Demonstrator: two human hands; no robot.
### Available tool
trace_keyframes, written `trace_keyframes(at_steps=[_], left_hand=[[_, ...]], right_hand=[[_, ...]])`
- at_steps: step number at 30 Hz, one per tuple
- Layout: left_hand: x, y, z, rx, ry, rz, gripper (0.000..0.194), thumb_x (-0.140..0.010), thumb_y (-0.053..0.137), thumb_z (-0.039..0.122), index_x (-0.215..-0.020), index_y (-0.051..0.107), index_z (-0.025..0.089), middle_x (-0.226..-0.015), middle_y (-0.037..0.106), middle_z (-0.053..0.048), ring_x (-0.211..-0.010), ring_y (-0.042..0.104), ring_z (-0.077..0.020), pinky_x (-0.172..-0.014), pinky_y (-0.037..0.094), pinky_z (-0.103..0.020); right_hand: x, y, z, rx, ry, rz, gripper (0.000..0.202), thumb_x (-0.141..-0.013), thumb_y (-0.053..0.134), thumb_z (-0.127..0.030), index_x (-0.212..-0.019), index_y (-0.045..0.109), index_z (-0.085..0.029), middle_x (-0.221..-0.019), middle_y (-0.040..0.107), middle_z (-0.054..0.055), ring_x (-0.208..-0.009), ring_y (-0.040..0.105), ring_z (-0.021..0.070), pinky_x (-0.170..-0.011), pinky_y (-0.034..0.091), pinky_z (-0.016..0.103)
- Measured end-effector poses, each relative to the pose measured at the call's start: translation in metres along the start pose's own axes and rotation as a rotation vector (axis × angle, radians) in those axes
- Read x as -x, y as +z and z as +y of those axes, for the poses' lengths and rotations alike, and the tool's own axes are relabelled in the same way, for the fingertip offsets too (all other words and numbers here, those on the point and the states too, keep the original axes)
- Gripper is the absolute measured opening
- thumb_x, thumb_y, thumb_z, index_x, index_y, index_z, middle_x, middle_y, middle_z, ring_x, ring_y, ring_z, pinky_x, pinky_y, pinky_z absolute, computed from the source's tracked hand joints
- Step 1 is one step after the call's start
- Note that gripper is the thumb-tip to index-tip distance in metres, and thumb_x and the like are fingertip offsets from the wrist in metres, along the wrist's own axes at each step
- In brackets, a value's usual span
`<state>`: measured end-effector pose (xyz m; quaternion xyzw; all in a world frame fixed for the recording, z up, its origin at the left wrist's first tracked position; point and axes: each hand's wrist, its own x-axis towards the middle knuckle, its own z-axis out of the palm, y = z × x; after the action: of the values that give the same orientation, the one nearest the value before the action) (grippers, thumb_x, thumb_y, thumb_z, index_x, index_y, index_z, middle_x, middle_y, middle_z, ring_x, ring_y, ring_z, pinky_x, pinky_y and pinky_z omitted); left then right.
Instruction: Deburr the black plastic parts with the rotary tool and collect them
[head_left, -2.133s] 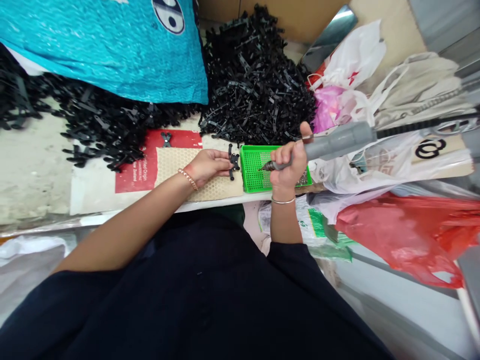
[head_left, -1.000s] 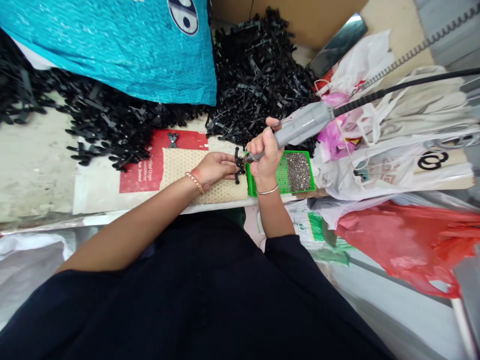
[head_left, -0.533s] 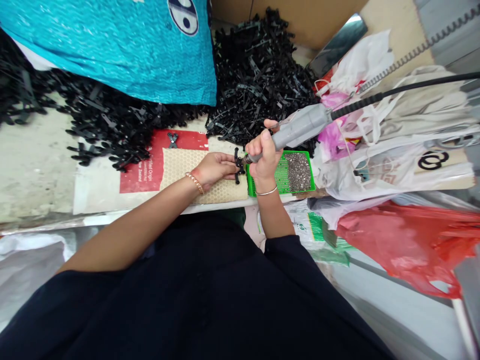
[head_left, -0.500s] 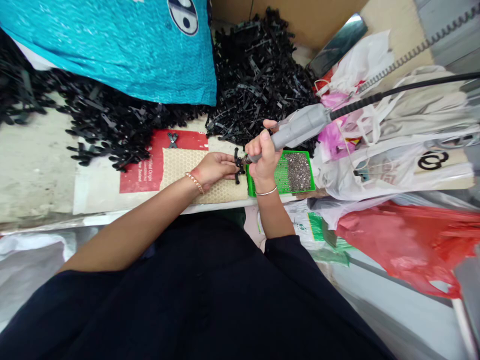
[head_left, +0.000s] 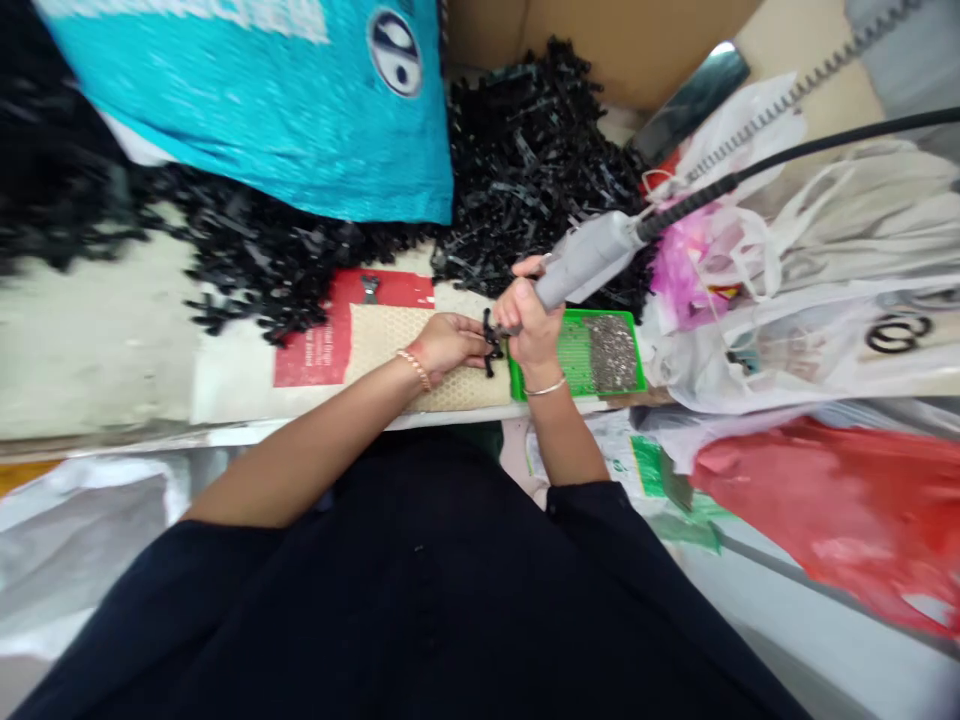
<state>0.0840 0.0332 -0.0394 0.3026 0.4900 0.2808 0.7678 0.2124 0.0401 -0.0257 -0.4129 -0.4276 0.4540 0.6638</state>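
My left hand [head_left: 451, 345] pinches a small black plastic clip [head_left: 490, 345] above the right end of a tan textured mat [head_left: 386, 330]. Wrapped round a grey electric screwdriver [head_left: 589, 262], my right hand [head_left: 531, 325] holds the tool tilted, its tip at the clip. Fingers and clip hide the exact contact point. Just right of the clip lies a green tray [head_left: 574, 350] with many tiny metal screws [head_left: 613, 352] heaped in its right half. A single black clip [head_left: 370, 288] rests on a red printed sheet [head_left: 311, 355] behind the mat.
Large heaps of black clips [head_left: 536, 160] cover the back of the bench, partly under a blue sack [head_left: 262, 110]. From the screwdriver, a black cable [head_left: 840, 140] runs right. White plastic bags [head_left: 810, 330] crowd the right side; a red bag [head_left: 840, 510] hangs below the bench edge.
The whole view has shifted, so the bench appears slightly farther right and lower. Both hands keep their hold on the clip and screwdriver, with little visible movement between them.
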Motion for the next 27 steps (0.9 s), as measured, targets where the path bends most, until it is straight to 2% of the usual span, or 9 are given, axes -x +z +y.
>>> trace_keyframes(at_steps=[5,8,11,14,18,20,23,25,27], left_hand=[[0.006,0.009,0.004,-0.016,-0.004,-0.050,0.021,-0.073,0.079,-0.009,-0.076,0.072,0.011,-0.068,0.073,-0.002,-0.060,0.068,-0.0111,-0.066,0.059,-0.025],[-0.002,0.005,0.004,0.018,0.027,-0.064,0.019,-0.077,0.080,-0.003,-0.080,0.072,0.013,-0.070,0.072,0.001,-0.059,0.065,-0.0087,-0.061,0.056,-0.021],[-0.009,0.000,0.000,0.044,0.080,-0.151,0.035,-0.060,0.098,0.006,-0.082,0.073,0.015,-0.079,0.075,0.000,-0.069,0.069,-0.0102,-0.062,0.057,-0.020],[-0.010,0.001,-0.003,0.057,0.147,-0.169,0.049,-0.044,0.107,0.017,-0.076,0.070,0.016,-0.081,0.074,-0.001,-0.071,0.069,-0.0115,-0.060,0.056,-0.021],[0.007,-0.006,0.011,0.116,0.234,-0.192,0.043,-0.060,0.104,0.021,-0.092,0.075,0.013,-0.090,0.076,-0.004,-0.079,0.071,-0.0134,-0.081,0.062,-0.032],[0.030,-0.027,0.029,0.120,0.342,-0.208,0.045,-0.073,0.096,0.018,-0.113,0.077,0.011,-0.105,0.079,-0.011,-0.097,0.075,-0.0185,-0.100,0.060,-0.041],[0.083,-0.093,0.062,0.015,0.541,-0.028,0.055,-0.082,0.089,0.016,-0.132,0.069,0.009,-0.124,0.079,-0.020,-0.119,0.075,-0.0273,-0.110,0.056,-0.049],[0.127,-0.154,0.083,-0.096,0.630,0.226,0.054,-0.084,0.088,0.017,-0.133,0.067,0.012,-0.129,0.079,-0.021,-0.118,0.076,-0.0277,-0.108,0.058,-0.049],[0.171,-0.221,0.098,-0.205,0.641,0.568,0.051,-0.081,0.088,0.013,-0.128,0.068,0.012,-0.126,0.080,-0.019,-0.111,0.077,-0.0254,-0.103,0.061,-0.044]], right_hand=[[0.006,0.002,-0.023,-0.002,-0.006,0.015,0.047,-0.068,0.091,-0.052,-0.098,0.064,-0.028,-0.047,0.041,-0.015,-0.039,0.034,0.0078,-0.044,0.033,0.025],[0.009,-0.008,-0.037,-0.013,-0.142,0.120,0.042,-0.062,0.087,-0.042,-0.098,0.070,-0.029,-0.043,0.044,-0.012,-0.037,0.032,0.0113,-0.044,0.033,0.031],[0.015,-0.020,-0.045,0.084,-0.216,0.244,0.040,-0.054,0.080,-0.033,-0.094,0.073,-0.033,-0.044,0.045,-0.010,-0.040,0.033,0.0147,-0.047,0.035,0.037],[0.024,-0.029,-0.047,0.164,-0.158,0.404,0.033,-0.052,0.075,-0.033,-0.085,0.071,-0.035,-0.042,0.044,-0.009,-0.041,0.033,0.0163,-0.050,0.037,0.040],[0.033,-0.046,-0.042,0.237,-0.119,0.418,0.036,-0.047,0.074,-0.037,-0.082,0.066,-0.034,-0.039,0.045,-0.010,-0.038,0.035,0.0167,-0.050,0.040,0.040],[0.037,-0.056,-0.042,0.248,-0.132,0.420,0.039,-0.047,0.073,-0.038,-0.085,0.065,-0.032,-0.040,0.046,-0.010,-0.038,0.035,0.0166,-0.049,0.041,0.039],[0.042,-0.071,-0.045,0.267,-0.159,0.426,0.042,-0.048,0.073,-0.037,-0.089,0.065,-0.030,-0.042,0.047,-0.010,-0.039,0.037,0.0157,-0.050,0.042,0.037],[0.045,-0.080,-0.045,0.277,-0.172,0.431,0.043,-0.047,0.073,-0.036,-0.088,0.065,-0.028,-0.043,0.048,-0.010,-0.040,0.038,0.0155,-0.048,0.043,0.037],[0.045,-0.088,-0.044,0.275,-0.175,0.442,0.043,-0.046,0.073,-0.036,-0.088,0.065,-0.027,-0.043,0.048,-0.009,-0.040,0.039,0.0161,-0.048,0.044,0.037]])
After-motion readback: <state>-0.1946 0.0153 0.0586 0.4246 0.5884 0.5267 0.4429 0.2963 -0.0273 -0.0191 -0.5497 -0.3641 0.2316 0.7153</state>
